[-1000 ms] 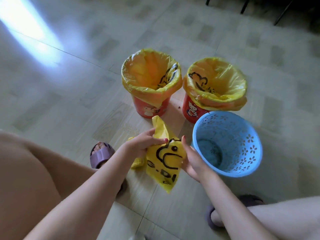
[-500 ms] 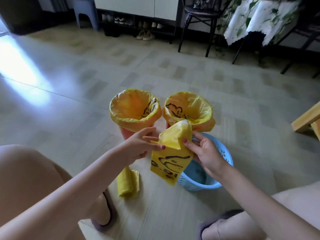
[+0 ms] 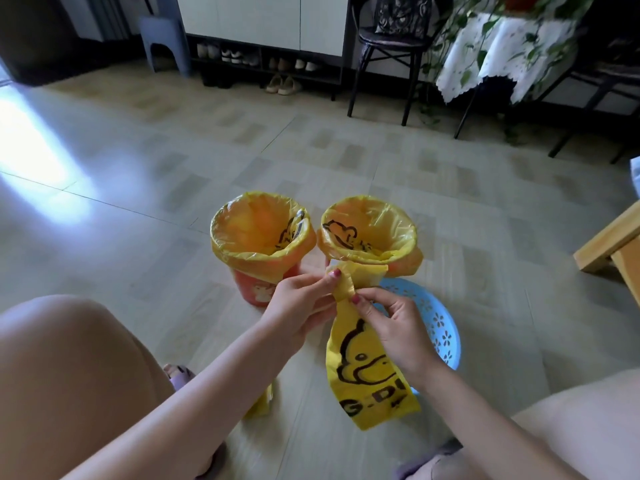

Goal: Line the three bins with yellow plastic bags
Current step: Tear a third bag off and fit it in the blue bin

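Two red bins stand side by side on the floor, each lined with a yellow bag folded over its rim: the left bin (image 3: 262, 237) and the right bin (image 3: 369, 233). A blue perforated bin (image 3: 441, 327) sits in front of the right one, unlined, partly hidden by my right hand. I hold a folded yellow bag (image 3: 367, 368) with a black duck print above the floor. My left hand (image 3: 301, 303) and my right hand (image 3: 394, 327) both pinch its top edge, and the rest hangs down.
More folded yellow bags (image 3: 259, 403) lie on the floor under my left forearm. My knees flank the view and purple slippers (image 3: 178, 374) show below. A wooden bench (image 3: 613, 251) is at right; a black chair (image 3: 388, 46), shoe cabinet (image 3: 263, 26) and draped table (image 3: 498, 53) stand behind.
The view has tilted up from the floor to the room. My hands have lifted the bag and shifted to its top edge, and it now hangs longer, unfolded downward.
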